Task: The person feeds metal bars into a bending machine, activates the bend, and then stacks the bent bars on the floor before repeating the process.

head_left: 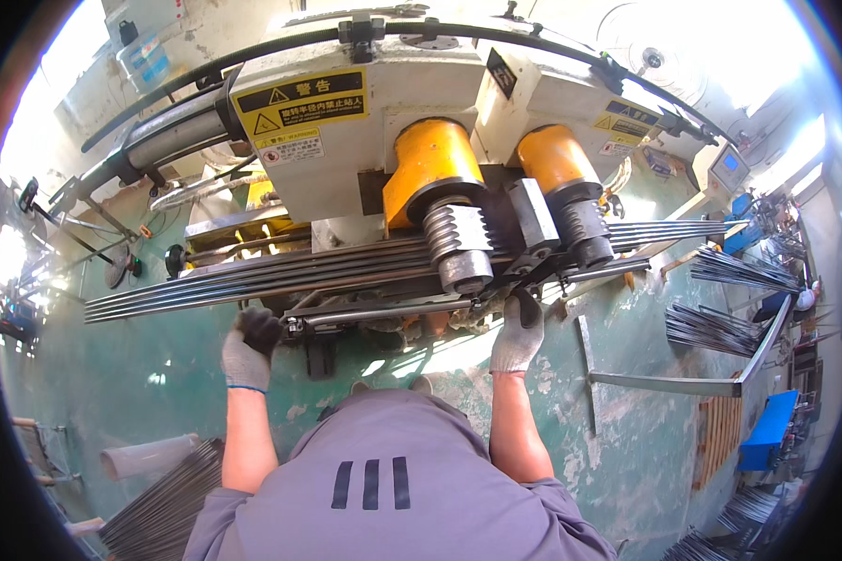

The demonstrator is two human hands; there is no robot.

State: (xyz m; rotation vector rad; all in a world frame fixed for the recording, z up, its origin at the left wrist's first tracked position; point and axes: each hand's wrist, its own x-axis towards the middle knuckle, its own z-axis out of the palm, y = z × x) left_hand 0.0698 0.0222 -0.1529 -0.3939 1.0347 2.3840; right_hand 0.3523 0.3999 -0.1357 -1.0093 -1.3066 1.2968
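A row of several long, thin metal rods (253,288) lies across the front of a bending machine (337,178). The rods pass behind two ribbed steel rollers (458,245) mounted under yellow housings (437,166). My left hand (250,351), in a pale glove with dark fingers, is curled just below the left part of the rods, near the end of a round bar (388,311). Similarly gloved, my right hand (518,337) is closed at the machine's front edge, below a steel block (533,217). What either hand grips is hidden.
Bundles of rods (741,271) rest on a metal frame (664,383) at the right; another rod bundle (164,510) lies at lower left. A wooden pallet (718,439) and a blue box (769,430) stand on the green floor. A curved black cable (215,70) arches over the machine.
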